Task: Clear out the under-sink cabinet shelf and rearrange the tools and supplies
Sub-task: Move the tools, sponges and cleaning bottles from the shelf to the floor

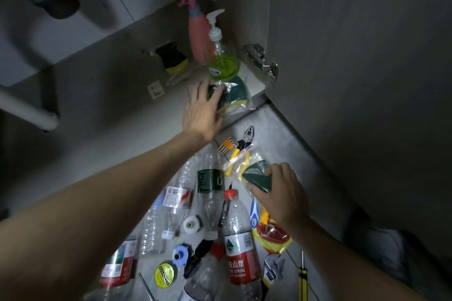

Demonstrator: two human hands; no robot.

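Observation:
My left hand (202, 110) reaches onto the cabinet shelf (171, 102) and rests on a clear bag of green-and-yellow scouring sponges (235, 94) at the shelf's front right corner, fingers spread over it. My right hand (281, 190) is lower, over the floor, and grips another bagged green sponge (256, 173) by its edge. Behind the left hand stand a pump bottle of green liquid (221, 56) and a pink spray bottle (198, 22). A loose sponge (171, 57) lies further back on the shelf.
On the floor lie several plastic bottles (238, 234), pliers (244, 144), hex keys (226, 145), a wrench (272, 270), a yellow screwdriver (302, 278), a tape roll (165, 273) and a yellow packet (271, 234). The open cabinet door (367, 56) with its hinge (263, 60) stands right. A white pipe (27, 107) crosses left.

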